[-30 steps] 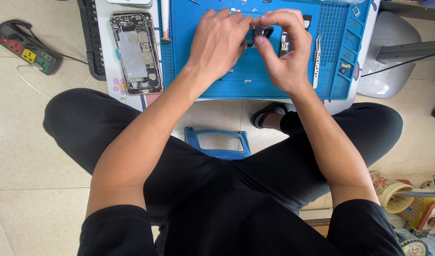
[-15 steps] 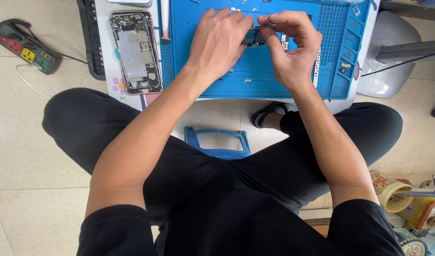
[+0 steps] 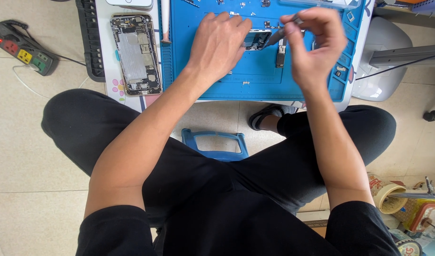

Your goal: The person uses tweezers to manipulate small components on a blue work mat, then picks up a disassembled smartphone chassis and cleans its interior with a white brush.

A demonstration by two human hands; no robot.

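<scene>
A small dark phone part (image 3: pixel 256 40), boxy with a metal edge, lies on the blue repair mat (image 3: pixel 203 71) near the mat's upper middle. The left hand (image 3: pixel 219 45) rests palm-down on the mat with its fingertips pressed against the left side of that part, fingers lying close together rather than spread. The right hand (image 3: pixel 314 45) is raised just to the right of it, thumb and fingers pinched round a thin grey tool (image 3: pixel 280 34) whose tip slants down to the part's right edge; the tool is blurred, so its kind cannot be told for sure.

Just right of the part a narrow dark component (image 3: pixel 281 56) lies upright on the mat, with tiny screws and bits scattered near the mat's top edge. The mat covers most of a small white table (image 3: pixel 103 61). To the left of the mat an opened smartphone chassis (image 3: pixel 135 53) lies face up, its inner boards showing. On the tiled floor to the far left sits a power strip (image 3: pixel 23 53) with coloured switches. Below the table edge, between the person's crossed legs, a blue plastic stool (image 3: pixel 215 144) shows.
</scene>
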